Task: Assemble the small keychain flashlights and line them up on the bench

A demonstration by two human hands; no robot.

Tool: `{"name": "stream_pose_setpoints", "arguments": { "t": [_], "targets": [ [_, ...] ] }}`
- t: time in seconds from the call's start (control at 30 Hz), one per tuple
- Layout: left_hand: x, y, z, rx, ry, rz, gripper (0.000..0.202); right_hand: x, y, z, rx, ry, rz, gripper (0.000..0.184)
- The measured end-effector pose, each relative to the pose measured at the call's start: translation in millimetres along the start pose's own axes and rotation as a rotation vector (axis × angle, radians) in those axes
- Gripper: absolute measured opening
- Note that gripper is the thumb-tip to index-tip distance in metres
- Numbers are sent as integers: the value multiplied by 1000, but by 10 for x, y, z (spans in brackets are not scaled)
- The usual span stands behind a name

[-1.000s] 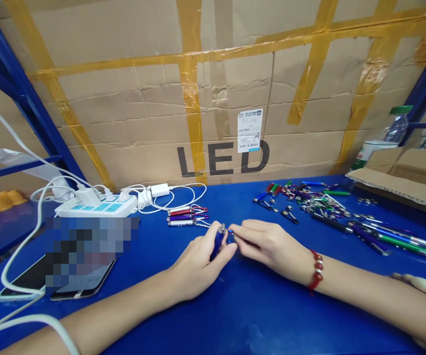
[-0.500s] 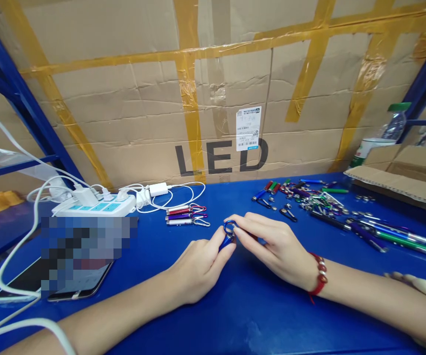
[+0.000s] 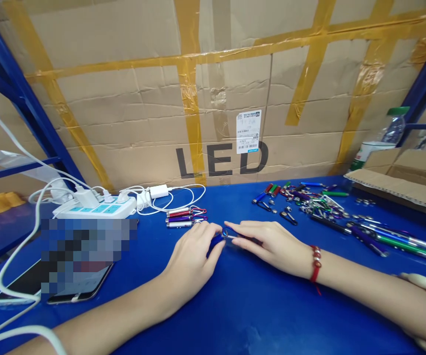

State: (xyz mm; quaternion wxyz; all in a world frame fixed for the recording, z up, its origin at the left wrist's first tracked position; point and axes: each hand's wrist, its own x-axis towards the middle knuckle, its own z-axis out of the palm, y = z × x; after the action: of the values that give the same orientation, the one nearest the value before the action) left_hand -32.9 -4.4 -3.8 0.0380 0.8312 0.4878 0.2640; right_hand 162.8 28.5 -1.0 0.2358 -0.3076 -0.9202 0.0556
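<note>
My left hand (image 3: 193, 254) is closed around the body of a small blue keychain flashlight (image 3: 216, 240), with only part of it showing between thumb and fingers. At the flashlight's end, my right hand (image 3: 272, 240) pinches its blue carabiner clip (image 3: 229, 231), mostly covered by the fingers. Just beyond my left hand lie a red keychain flashlight (image 3: 179, 213), a purple one (image 3: 179, 219) and a silver one (image 3: 178, 225), side by side with clips to the right. My left fingers partly cover the silver one's clip.
On the right is a pile of loose flashlight parts (image 3: 320, 204) and several pens (image 3: 405, 244), near an open cardboard box (image 3: 401, 180) and a bottle (image 3: 394, 125). At left are a white power strip (image 3: 98, 209) with cables and a phone (image 3: 80, 293). Taped cardboard (image 3: 142, 113) stands behind.
Both hands have turned palm-down and flattened. The flashlight has tipped toward horizontal, and its clip, a visible loop before, is now mostly behind my right fingers.
</note>
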Motion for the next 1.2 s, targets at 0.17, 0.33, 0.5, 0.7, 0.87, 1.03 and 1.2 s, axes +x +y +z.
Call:
{"name": "stream_pose_setpoints", "arguments": {
  "t": [0.17, 0.33, 0.5, 0.7, 0.87, 1.03, 1.2],
  "targets": [
    [33, -54, -20, 246, -62, -31, 16, 1, 31, -6, -72, -114, 22, 35],
    [70, -39, -58, 582, -133, -35, 24, -3, -2, -21, -52, -146, 74, 34],
    [79, -94, -121, 818, -119, -38, 34, 2, -27, -49, -56, -177, 64, 33],
    [49, -241, -61, 785, 73, 201, 42, -16, -83, -104, -146, -194, 73, 34],
    [16, -52, 37, 257, 26, 259, 17, -12, -2, -89, -277, -75, 230, 47],
    [-11, 65, 9, 84, -183, 217, 16, 12, 357, -69, -346, -46, 515, 69],
    [-6, 48, -12, 182, -127, 295, 17, 29, 627, -64, -359, -47, 620, 69]
  ]
}}
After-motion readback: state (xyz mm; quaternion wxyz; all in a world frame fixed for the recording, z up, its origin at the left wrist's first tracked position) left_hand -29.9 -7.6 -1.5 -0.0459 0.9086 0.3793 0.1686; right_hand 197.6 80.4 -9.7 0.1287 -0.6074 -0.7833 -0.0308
